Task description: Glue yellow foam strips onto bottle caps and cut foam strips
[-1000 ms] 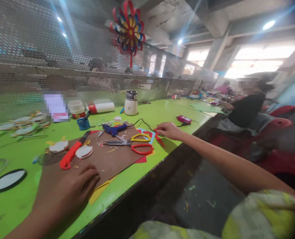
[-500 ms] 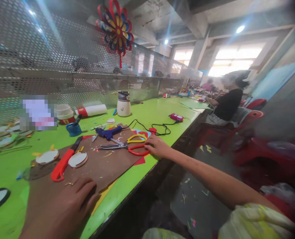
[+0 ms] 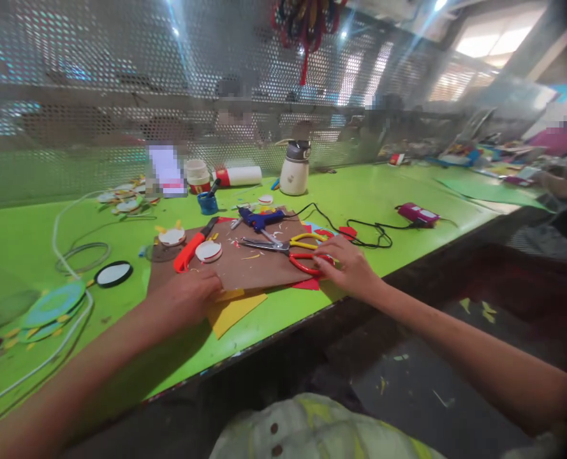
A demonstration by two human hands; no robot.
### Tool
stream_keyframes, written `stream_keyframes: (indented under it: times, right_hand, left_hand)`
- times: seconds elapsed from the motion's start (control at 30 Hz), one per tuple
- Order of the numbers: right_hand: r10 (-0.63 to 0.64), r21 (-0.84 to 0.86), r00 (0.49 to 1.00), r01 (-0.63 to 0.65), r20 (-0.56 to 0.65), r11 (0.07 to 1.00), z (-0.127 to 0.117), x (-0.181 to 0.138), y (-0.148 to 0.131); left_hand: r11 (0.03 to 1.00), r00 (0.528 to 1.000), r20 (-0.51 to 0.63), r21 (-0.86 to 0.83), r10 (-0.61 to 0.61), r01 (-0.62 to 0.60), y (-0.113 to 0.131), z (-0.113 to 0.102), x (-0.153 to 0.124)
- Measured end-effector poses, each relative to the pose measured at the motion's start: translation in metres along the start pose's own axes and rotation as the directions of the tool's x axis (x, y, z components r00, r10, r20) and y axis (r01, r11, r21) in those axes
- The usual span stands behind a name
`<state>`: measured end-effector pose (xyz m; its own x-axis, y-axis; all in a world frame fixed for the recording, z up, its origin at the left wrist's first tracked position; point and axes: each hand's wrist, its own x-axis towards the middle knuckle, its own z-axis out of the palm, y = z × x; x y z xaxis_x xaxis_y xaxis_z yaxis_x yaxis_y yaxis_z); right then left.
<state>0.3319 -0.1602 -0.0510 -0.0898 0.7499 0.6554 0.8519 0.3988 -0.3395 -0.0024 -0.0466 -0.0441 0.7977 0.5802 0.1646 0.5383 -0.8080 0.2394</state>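
green table [image 3: 360,191]: half-curled right hand [image 3: 347,264] overlaps scissors [image 3: 284,247], half-curled left hand [image 3: 190,294] overlaps brown sheet [image 3: 257,273], both grips unclear.

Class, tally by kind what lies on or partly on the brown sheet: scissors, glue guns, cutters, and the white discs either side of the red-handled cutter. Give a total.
Scissors: 1 pair
Glue gun: 1
Cutter: 1
White discs: 2
Total: 5

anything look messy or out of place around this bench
Mostly litter: loose yellow scraps lie on the floor beside the bench, and small cuttings dot the brown board. A yellow sheet also juts out askew past the board's near edge. I see no obvious spill or damage.
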Motion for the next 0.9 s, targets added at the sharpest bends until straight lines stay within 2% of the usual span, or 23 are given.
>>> stream_keyframes:
  times: [0.1,0.2,0.37,0.53,0.73,0.9]
  right_hand:
    - [-0.117,0.071,0.991,0.112,0.064,0.991,0.01,0.007,-0.022]
    - [-0.173,0.102,0.982,0.165,0.075,0.981,0.019,0.012,-0.028]
    - [-0.191,0.098,0.98,0.185,0.058,0.978,0.026,0.015,-0.017]
    - [-0.216,0.089,0.964,0.204,0.152,0.975,0.031,0.018,-0.017]
    - [-0.277,0.101,0.914,0.258,0.297,0.961,0.037,0.039,-0.037]
    - [-0.303,0.111,0.889,0.282,0.343,0.953,0.047,0.068,-0.044]
  left_hand:
    - [0.996,0.993,0.093,0.04,0.07,-0.074,0.007,-0.009,0.004]
    - [0.99,0.988,0.134,0.105,0.077,-0.091,0.017,-0.012,0.001]
    - [0.978,0.99,0.139,0.204,0.021,-0.049,0.041,-0.005,-0.019]
    - [0.968,0.99,0.139,0.25,-0.011,-0.024,0.058,0.006,-0.034]
    - [0.96,0.99,0.137,0.279,-0.03,-0.01,0.06,0.004,-0.03]
    - [0.934,0.985,0.166,0.343,0.048,-0.103,0.066,-0.005,-0.021]
